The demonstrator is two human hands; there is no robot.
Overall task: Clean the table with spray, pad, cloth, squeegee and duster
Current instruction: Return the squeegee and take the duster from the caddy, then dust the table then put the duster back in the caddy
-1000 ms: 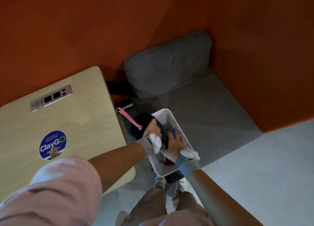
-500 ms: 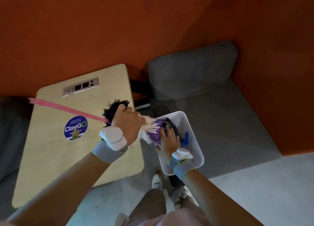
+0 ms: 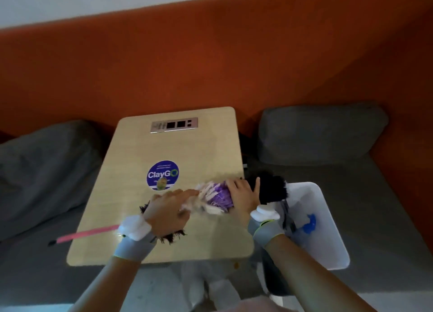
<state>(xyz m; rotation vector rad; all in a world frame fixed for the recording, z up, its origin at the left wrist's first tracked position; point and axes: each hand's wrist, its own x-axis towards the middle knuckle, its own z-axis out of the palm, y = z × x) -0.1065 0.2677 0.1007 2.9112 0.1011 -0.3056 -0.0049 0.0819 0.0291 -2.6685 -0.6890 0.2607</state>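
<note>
A fluffy duster (image 3: 212,198) with white, purple and black tufts lies across the right part of the small wooden table (image 3: 178,147). Its thin pink handle (image 3: 86,234) sticks out past the table's left edge. My left hand (image 3: 167,212) is closed on the duster near the handle end, with black fibres showing under the palm. My right hand (image 3: 243,195) grips the purple part, and the black tuft end (image 3: 271,189) hangs over the table's right edge above the white bin (image 3: 328,236).
The bin on the grey bench holds a blue item (image 3: 309,223) and dark tools. Grey cushions (image 3: 321,131) sit on both sides of the table against an orange wall. A socket panel (image 3: 174,125) and a round blue sticker (image 3: 163,175) are on the tabletop.
Both hands lifted the duster out of the white bin and carried it left onto the table. The view swung left, so the table is now centred.
</note>
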